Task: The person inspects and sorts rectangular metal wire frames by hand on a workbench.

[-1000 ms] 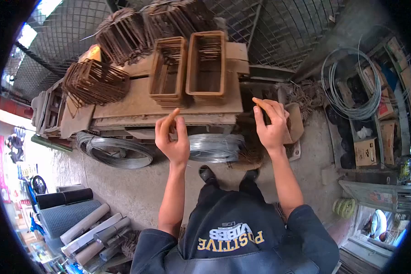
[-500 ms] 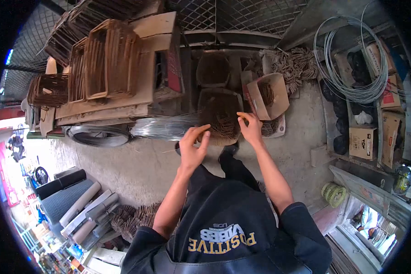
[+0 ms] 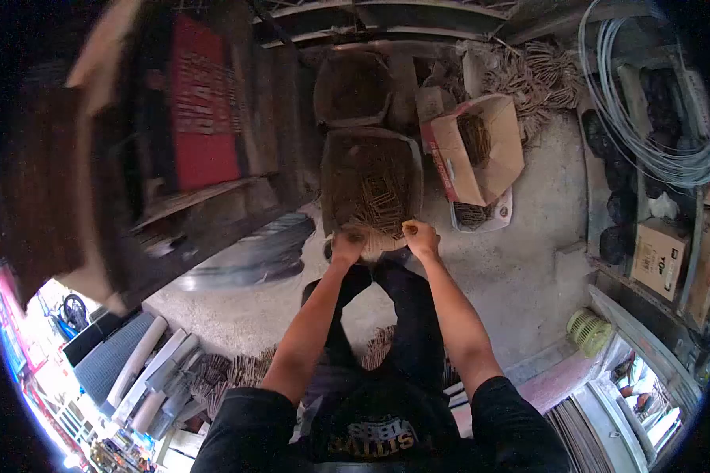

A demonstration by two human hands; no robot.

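A worn, open box [image 3: 329, 169] stands on the floor in front of my legs. Rusty bent-wire pieces [image 3: 383, 197] lie heaped inside it. My left hand [image 3: 349, 246] is closed on the box's near left corner, its fingertips partly lost in shadow. At the near right corner my right hand [image 3: 422, 239] has its fingers curled over the rim, with a yellowish covering showing at the fingertips. A cardboard carton [image 3: 497, 150] with more rusty pieces stands right of the box.
A second dark box [image 3: 321, 91] is behind. Rusty bundles [image 3: 540, 75] lie back right, beside a hanging wire coil [image 3: 607, 102] and shelf cartons [image 3: 659, 256]. A wooden bench [image 3: 205, 225] looms at left above blurred wire coils [image 3: 252, 256]. Rolled material [image 3: 138, 359] lies lower left.
Both hands have come down from above the box to its near corners and closed there. My view has moved lower and closer, with the bench now looming larger at left.
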